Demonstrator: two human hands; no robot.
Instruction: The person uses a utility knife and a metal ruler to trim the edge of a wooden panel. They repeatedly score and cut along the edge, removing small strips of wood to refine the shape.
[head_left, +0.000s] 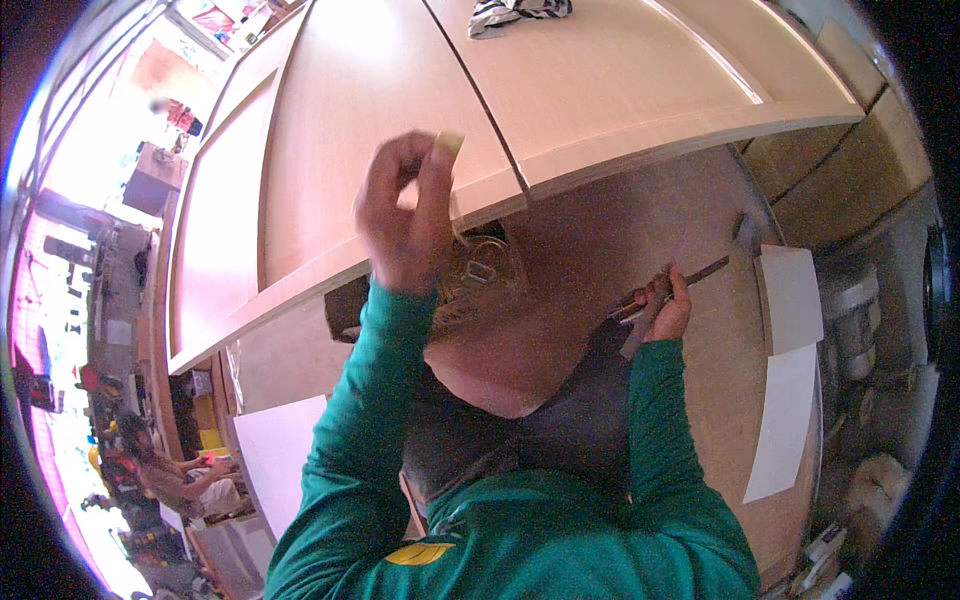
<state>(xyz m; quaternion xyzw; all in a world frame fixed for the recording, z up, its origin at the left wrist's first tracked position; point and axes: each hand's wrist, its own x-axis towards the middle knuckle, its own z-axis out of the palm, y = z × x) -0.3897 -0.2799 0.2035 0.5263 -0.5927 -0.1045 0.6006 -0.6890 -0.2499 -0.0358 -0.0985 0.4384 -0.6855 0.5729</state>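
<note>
My left hand (405, 214) is raised over the front edge of a pale wooden panel assembly (375, 150), blurred by motion. Thumb and fingers curl into a ring, pinching a small pale-yellow piece (450, 142) whose material is unclear. Lower and to the right, my right hand (670, 304) grips a long, narrow dark strip (709, 270). A grey flap (637, 334) and thin, pen-like items (624, 309) show beside that hand; I cannot tell whether it holds them too. A dark line crosses the panel (480, 97), ending at the front edge beyond my left hand.
A crumpled black-and-white striped cloth (517, 15) lies on the panel. Beneath the panel's edge is a container (484, 274) of loose items. White sheets (784, 424) lie on the brown board at right, near a dark object (746, 231). Another person (187, 480) sits at far left.
</note>
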